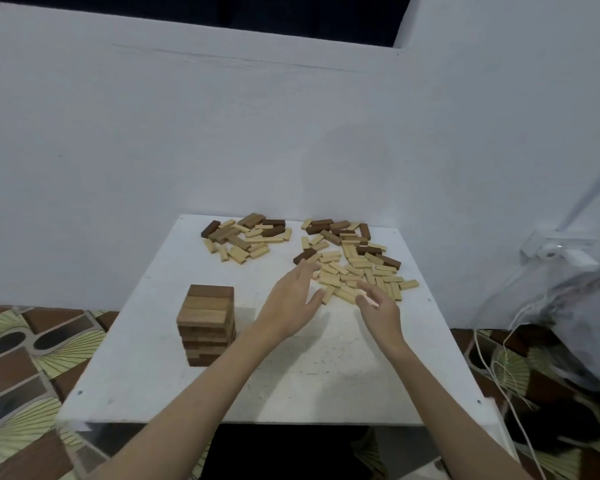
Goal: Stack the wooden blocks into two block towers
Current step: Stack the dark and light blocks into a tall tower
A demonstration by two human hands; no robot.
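Both hands, left hand (291, 303) and right hand (378, 308), spread empty over the loose blocks (357, 271) at 1 o'clock; one tower (207, 323) stands at 9 o'clock; second unstarted.

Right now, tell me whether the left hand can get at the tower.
Probably yes. The left hand is open and holds nothing, beside the right pile. The tower stands to its left, with only bare table between them.

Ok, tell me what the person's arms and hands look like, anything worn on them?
Both forearms are bare as far as the view shows: no sleeves, and no watch or bracelet at the wrists. The left hand and right hand wear no gloves, and no rings show on the fingers, though the picture is slightly soft.
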